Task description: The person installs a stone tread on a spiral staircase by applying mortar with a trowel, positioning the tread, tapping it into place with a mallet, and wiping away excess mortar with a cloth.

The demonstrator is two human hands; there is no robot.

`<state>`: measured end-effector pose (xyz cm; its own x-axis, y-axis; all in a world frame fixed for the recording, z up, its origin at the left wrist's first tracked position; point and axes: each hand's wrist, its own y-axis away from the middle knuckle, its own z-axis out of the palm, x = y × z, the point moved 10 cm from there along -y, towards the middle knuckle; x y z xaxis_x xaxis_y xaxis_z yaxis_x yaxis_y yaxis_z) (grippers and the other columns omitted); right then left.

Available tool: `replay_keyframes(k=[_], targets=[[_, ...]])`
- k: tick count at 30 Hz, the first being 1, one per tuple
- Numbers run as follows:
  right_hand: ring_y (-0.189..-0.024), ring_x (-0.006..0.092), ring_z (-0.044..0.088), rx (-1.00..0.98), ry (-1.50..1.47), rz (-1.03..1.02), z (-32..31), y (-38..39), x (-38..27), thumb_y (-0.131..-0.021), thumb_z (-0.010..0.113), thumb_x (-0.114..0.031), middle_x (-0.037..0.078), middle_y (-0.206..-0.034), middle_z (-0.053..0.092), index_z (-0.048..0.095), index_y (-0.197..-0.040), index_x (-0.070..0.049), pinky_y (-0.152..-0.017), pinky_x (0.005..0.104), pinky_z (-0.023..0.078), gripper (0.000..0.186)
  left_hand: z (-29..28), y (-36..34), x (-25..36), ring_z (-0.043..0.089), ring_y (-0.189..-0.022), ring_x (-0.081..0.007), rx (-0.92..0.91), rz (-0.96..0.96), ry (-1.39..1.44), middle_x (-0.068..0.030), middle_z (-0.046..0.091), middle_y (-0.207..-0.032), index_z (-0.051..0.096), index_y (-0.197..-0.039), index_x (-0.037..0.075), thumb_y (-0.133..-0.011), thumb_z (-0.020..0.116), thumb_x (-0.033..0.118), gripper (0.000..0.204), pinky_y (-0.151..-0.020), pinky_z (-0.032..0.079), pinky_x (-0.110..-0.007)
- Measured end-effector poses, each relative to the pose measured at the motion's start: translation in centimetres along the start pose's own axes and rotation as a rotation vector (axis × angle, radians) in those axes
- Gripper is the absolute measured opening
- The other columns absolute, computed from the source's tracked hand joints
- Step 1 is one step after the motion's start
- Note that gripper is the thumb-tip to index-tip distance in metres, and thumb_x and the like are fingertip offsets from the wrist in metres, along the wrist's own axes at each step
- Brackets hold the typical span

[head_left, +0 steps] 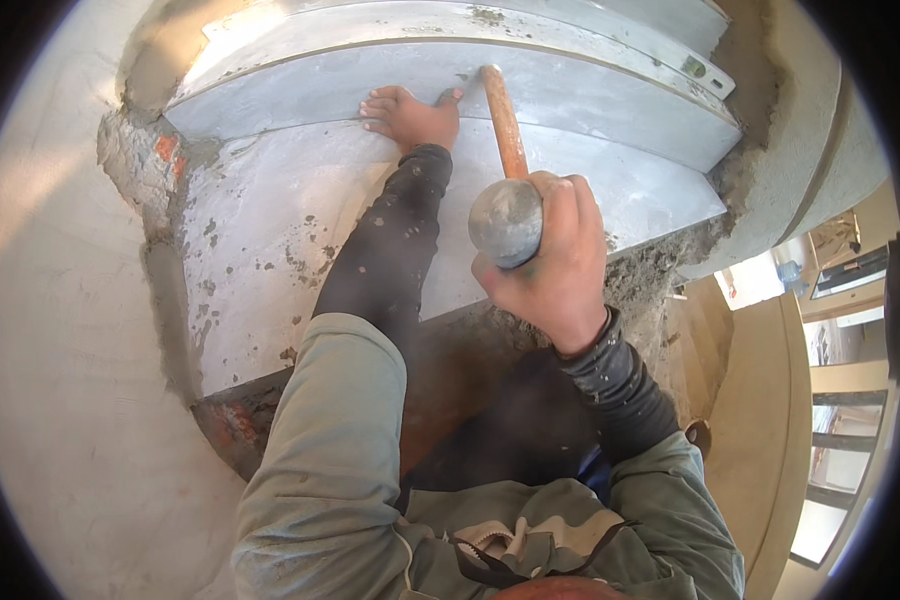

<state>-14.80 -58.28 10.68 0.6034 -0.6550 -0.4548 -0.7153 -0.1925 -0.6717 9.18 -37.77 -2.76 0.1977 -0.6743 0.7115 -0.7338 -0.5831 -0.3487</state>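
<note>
My right hand (562, 275) is closed around the grey, rounded head of a mallet (508, 140). Its wooden handle points away from me, and the tip is at the face of a pale grey stair riser slab (610, 105). My left hand (417, 120) lies open against the same riser, fingers spread to the left and thumb to the right, just left of the handle. Below the riser, a wide pale tread slab (260, 210) spattered with mortar spots stretches toward me. Part of the mallet head is hidden by my fingers.
A spirit level (705, 75) with a green vial lies along the step above. Rough mortar (660, 270) edges the tread on the right; a plastered wall (70, 350) rises at left, with broken brick (165, 150) exposed beside the steps. A curved tan panel (770, 420) stands lower right.
</note>
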Motion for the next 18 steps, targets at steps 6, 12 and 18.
replay_keyframes(k=[6, 12, 18], targets=[[-0.087, 0.0374, 0.054, -0.09, -0.076, -0.157, 1.0, 0.2, -4.2, -0.051, 0.086, -0.01, 0.017, -0.1, 0.049, 0.053, -0.117, -0.001, -0.074, 0.0452, 0.043, 0.075, -0.8, -1.0, -0.9, -0.002, -0.152, -0.0547, 0.191, 0.143, 0.319, -0.0462, 0.002, -0.158, 0.012, -0.151, -0.02, -0.081, 0.079, 0.044, 0.115, -0.125, 0.002, -0.057], [-0.089, 0.0376, 0.055, -0.087, -0.021, -0.096, 1.9, -0.8, -3.5, -0.051, 0.084, -0.009, 0.018, -0.099, 0.051, 0.053, -0.118, -0.001, -0.075, 0.0444, 0.044, 0.075, -0.9, -0.5, -1.1, -0.001, -0.152, -0.0549, 0.163, 0.132, 0.319, -0.0432, -0.001, -0.16, 0.013, -0.152, -0.017, -0.078, 0.081, 0.038, 0.115, -0.124, 0.004, -0.058], [-0.086, 0.0376, 0.055, 0.039, -0.036, -0.084, -0.4, -0.8, -1.9, -0.056, 0.08, -0.007, 0.017, -0.097, 0.052, 0.053, -0.118, -0.002, -0.074, 0.0454, 0.047, 0.068, -1.8, -0.4, -0.8, 0.003, -0.152, -0.0538, 0.196, 0.12, 0.275, -0.0431, 0.0, -0.16, 0.014, -0.152, -0.017, -0.073, 0.087, 0.042, 0.123, -0.124, 0.008, -0.058]])
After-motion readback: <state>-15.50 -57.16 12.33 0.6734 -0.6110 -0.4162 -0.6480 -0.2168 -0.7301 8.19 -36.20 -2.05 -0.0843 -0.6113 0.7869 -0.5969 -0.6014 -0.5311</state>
